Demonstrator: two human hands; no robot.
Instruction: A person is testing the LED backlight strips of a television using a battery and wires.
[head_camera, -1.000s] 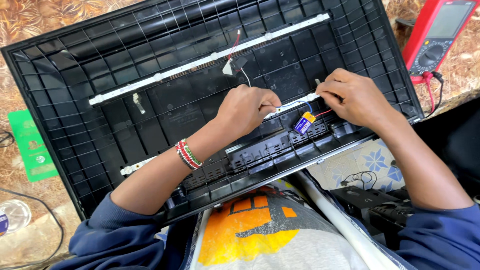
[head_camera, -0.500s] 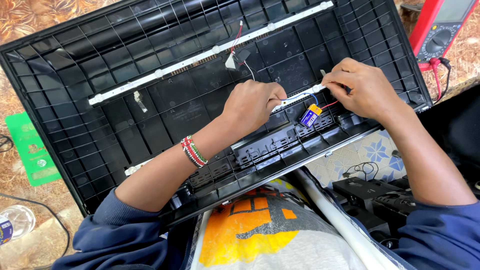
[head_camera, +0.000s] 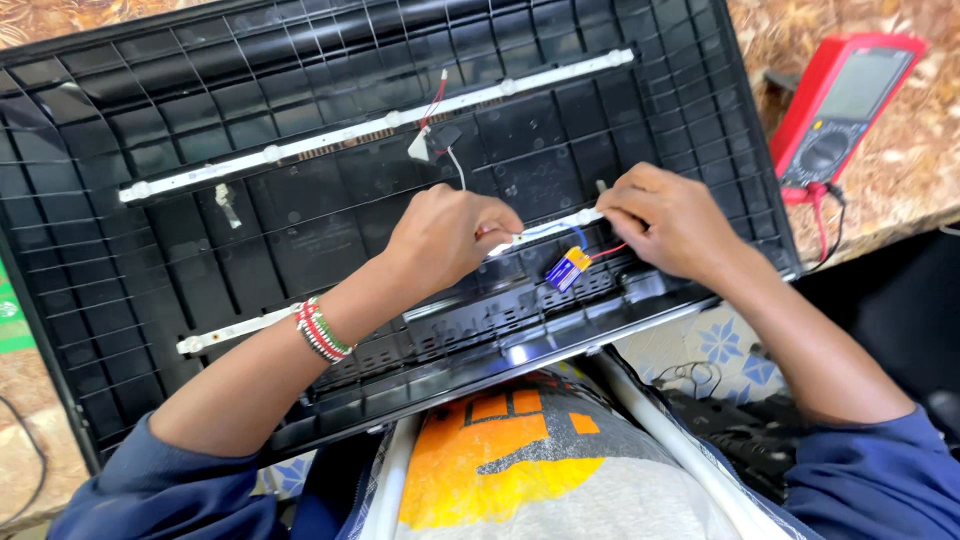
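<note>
Wires, one blue and one red, are pinched in the left hand (head_camera: 445, 240) and right hand (head_camera: 668, 222) against the lower white strip (head_camera: 235, 328) inside the black panel (head_camera: 150, 120), apparently so the small battery (head_camera: 566, 270) between them feeds it.

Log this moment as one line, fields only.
left hand: pinching wire at lower LED strip | right hand: holding strip end, red wire | small battery: between hands | black panel: on lap | red multimeter: untouched
</note>
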